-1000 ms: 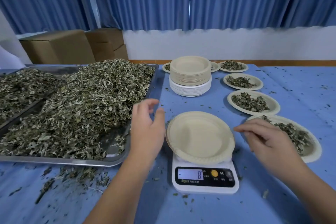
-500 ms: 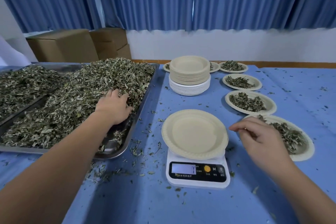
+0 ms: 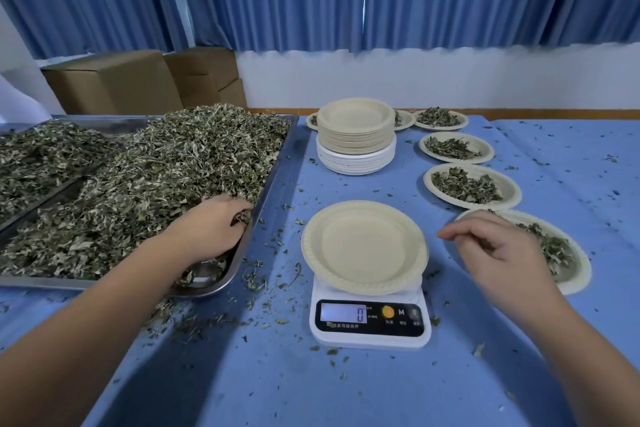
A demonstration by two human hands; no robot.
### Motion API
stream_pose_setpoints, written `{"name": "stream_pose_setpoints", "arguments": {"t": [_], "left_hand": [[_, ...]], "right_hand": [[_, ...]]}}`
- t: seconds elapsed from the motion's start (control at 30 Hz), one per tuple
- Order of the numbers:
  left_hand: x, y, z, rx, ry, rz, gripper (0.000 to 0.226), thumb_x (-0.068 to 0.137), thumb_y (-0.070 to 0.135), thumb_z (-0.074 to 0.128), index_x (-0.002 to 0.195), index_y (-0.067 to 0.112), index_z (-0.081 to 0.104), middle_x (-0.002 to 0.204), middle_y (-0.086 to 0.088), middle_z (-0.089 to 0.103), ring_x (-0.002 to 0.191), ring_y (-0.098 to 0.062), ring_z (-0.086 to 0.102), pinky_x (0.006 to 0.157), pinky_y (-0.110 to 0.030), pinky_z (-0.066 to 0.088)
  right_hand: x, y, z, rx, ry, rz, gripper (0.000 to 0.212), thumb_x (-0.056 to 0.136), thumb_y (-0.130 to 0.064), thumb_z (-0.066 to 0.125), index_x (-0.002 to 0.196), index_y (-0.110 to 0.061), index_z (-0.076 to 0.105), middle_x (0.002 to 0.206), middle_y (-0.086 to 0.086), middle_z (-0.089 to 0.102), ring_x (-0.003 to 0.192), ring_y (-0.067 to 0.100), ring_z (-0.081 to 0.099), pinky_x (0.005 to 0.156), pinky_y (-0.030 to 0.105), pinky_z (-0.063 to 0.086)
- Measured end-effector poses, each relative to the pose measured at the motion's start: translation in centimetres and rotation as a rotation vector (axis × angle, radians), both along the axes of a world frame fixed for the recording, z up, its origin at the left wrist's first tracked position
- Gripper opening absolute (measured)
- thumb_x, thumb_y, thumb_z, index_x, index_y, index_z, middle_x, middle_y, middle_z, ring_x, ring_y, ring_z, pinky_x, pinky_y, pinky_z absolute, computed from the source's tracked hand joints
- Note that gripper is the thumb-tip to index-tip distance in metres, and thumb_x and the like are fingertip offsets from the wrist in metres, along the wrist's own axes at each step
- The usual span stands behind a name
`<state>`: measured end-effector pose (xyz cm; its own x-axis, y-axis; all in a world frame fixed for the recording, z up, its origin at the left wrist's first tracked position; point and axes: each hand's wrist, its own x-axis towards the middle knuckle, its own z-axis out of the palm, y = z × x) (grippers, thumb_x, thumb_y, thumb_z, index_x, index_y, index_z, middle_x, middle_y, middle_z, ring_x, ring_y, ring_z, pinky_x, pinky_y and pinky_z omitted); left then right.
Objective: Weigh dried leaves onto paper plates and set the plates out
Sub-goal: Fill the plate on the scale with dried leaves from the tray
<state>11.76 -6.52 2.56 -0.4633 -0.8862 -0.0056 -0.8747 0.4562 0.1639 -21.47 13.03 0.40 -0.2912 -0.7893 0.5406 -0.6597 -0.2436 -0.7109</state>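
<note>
Plate stack point(image 3: 356, 135) stands behind the scale point(image 3: 370, 321), beside the tray point(image 3: 52, 282) of leaves point(image 3: 156, 177).

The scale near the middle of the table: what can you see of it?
The scale is a small white, plastic-looking block with a black front panel, a lit display reading 0, an orange button and an M mark. It sits flat on the blue tablecloth. An empty cream paper plate rests on top, hiding its platform.
</note>
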Motion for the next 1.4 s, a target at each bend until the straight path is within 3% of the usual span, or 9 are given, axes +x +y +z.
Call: {"name": "stream_pose_setpoints", "arguments": {"t": [0.07, 0.2, 0.3, 0.4, 0.6, 0.77, 0.93, 1.23, 1.4], "left_hand": [[0.3, 0.9, 0.1, -0.087, -0.003, 0.03, 0.04, 0.1, 0.034, 0.043, 0.139, 0.029, 0.048, 0.137, -0.001, 0.047, 0.091, -0.017, 0.059, 0.087, -0.036, 0.05], [0.6, 2.8, -0.2, -0.012, 0.003, 0.069, 0.049, 0.1, 0.051, 0.031, 0.137, 0.026, 0.051, 0.141, 0.001, 0.046, 0.123, -0.02, 0.049, 0.105, -0.04, 0.039], [0.6, 4.2, -0.6, 0.004, -0.002, 0.094, 0.052, 0.098, 0.057, 0.027, 0.124, 0.025, 0.059, 0.123, 0.002, 0.059, 0.106, -0.018, 0.056, 0.093, -0.038, 0.047], [0.3, 5.4, -1.2, -0.208, 0.012, 0.152, 0.045, 0.098, 0.054, 0.033, 0.103, 0.023, 0.064, 0.108, 0.004, 0.06, 0.096, -0.018, 0.055, 0.087, -0.039, 0.047], [0.2, 7.1, -2.5, -0.109, 0.116, 0.243, 0.051, 0.098, 0.056, 0.03, 0.13, 0.025, 0.055, 0.122, 0.001, 0.057, 0.111, -0.021, 0.052, 0.088, -0.038, 0.048], [0.4, 8.1, -3.0, -0.288, 0.085, 0.234, 0.046, 0.096, 0.054, 0.033, 0.108, 0.021, 0.062, 0.098, 0.003, 0.059, 0.095, -0.02, 0.052, 0.078, -0.034, 0.044], [0.0, 8.8, -3.3, -0.243, 0.01, 0.294, 0.045, 0.097, 0.057, 0.027, 0.118, 0.026, 0.053, 0.105, 0.004, 0.059, 0.098, -0.02, 0.056, 0.071, -0.032, 0.047], [0.4, 8.8, -3.1, -0.296, 0.161, 0.276, 0.045, 0.094, 0.06, 0.032, 0.101, 0.023, 0.057, 0.084, 0.008, 0.058, 0.073, -0.016, 0.056, 0.055, -0.03, 0.044], [1.2, 7.8, -2.2, -0.2, 0.394, 0.347, 0.036, 0.094, 0.049, 0.05, 0.091, 0.016, 0.063, 0.046, 0.003, 0.046, 0.037, -0.01, 0.038, 0.04, -0.024, 0.027]], "right_hand": [[-0.2, 0.1, 0.0, -0.002, -0.017, 0.001, 0.041, 0.083, 0.011, 0.053, 0.075, -0.025, 0.071, 0.086, -0.011, 0.064, 0.072, 0.015, 0.057, 0.062, 0.019, 0.042], [0.1, 0.2, 0.1, 0.011, 0.02, -0.001, 0.041, 0.082, 0.013, 0.055, 0.073, -0.024, 0.071, 0.081, -0.008, 0.065, 0.072, 0.015, 0.058, 0.065, 0.02, 0.042], [0.3, 0.2, 0.1, 0.019, 0.024, -0.003, 0.039, 0.082, 0.012, 0.055, 0.073, -0.022, 0.072, 0.079, -0.007, 0.065, 0.071, 0.015, 0.058, 0.065, 0.02, 0.043], [0.4, 0.2, 0.2, 0.025, 0.042, -0.006, 0.037, 0.082, 0.012, 0.055, 0.073, -0.02, 0.072, 0.078, -0.008, 0.064, 0.07, 0.015, 0.058, 0.064, 0.019, 0.042], [0.4, 0.3, -0.1, 0.027, 0.066, -0.003, 0.038, 0.081, 0.016, 0.056, 0.072, -0.017, 0.072, 0.079, -0.007, 0.062, 0.069, 0.014, 0.056, 0.061, 0.012, 0.039], [0.5, 0.1, 0.0, 0.023, 0.084, 0.002, 0.04, 0.08, 0.017, 0.056, 0.073, -0.018, 0.072, 0.082, -0.008, 0.062, 0.069, 0.012, 0.057, 0.06, 0.009, 0.038], [0.7, 0.2, 0.0, 0.037, 0.083, -0.01, 0.044, 0.081, 0.017, 0.055, 0.072, -0.023, 0.071, 0.085, -0.01, 0.063, 0.07, 0.012, 0.057, 0.059, 0.01, 0.038], [0.8, 0.3, 0.2, 0.037, 0.105, -0.008, 0.046, 0.08, 0.018, 0.055, 0.072, -0.025, 0.07, 0.083, -0.01, 0.063, 0.064, 0.005, 0.055, 0.055, 0.005, 0.035], [0.9, 0.2, 0.3, 0.033, 0.082, -0.014, 0.046, 0.08, 0.017, 0.055, 0.071, -0.026, 0.07, 0.083, -0.013, 0.063, 0.064, 0.002, 0.056, 0.056, 0.004, 0.035]]}}
